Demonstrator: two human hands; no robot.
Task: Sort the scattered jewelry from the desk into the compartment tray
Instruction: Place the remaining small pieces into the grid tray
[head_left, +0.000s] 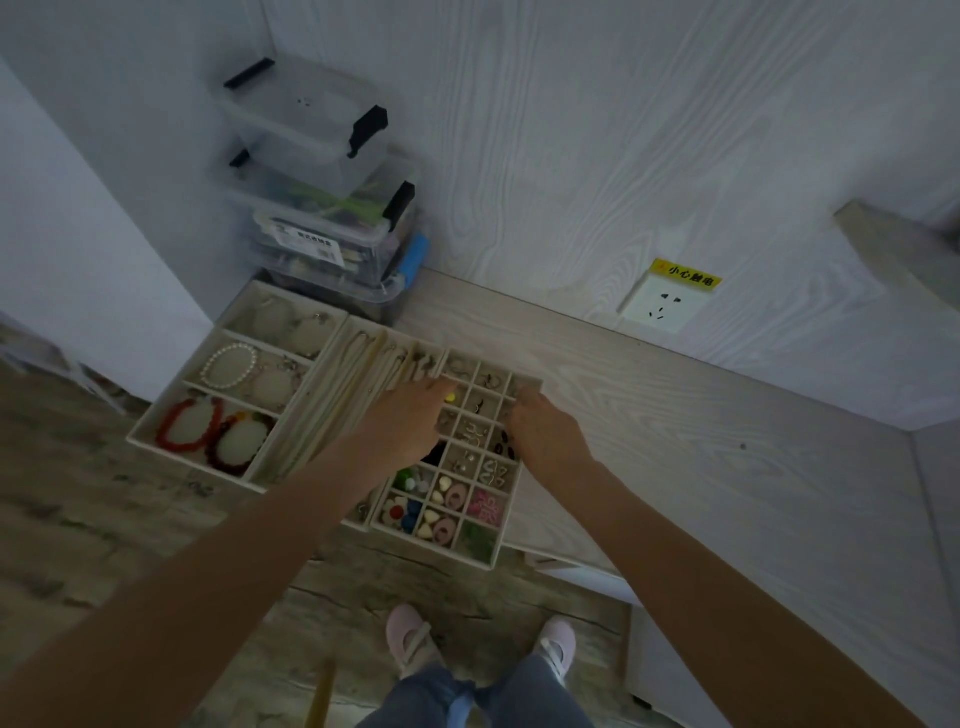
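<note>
A bracelet tray (156, 415) is set at the far left of the desk (675, 441); a white pearl bracelet (228, 366) is laid in its middle compartment, and a red bracelet (188, 425) and a dark red bracelet (236, 441) on oval cushions in its near one. Clear lidded boxes (322, 208) are stacked behind it against the wall. A long-slot tray (332, 405) with thin chains is placed just beside it to the right. The left hand (405, 421) is held over the junction of that tray and the grid compartment tray (493, 551); its fingers are bent downward, and what they hold cannot be told. A small yellow bead (450, 398) is seen at their tips. Small earrings, hearts and a flower piece (397, 512) are sorted in the grid's cells. The right hand (545, 431) is rested at the grid's right edge, fingers curled down into a far cell; any grasp is hidden. A wall socket (660, 306) is mounted further right.
</note>
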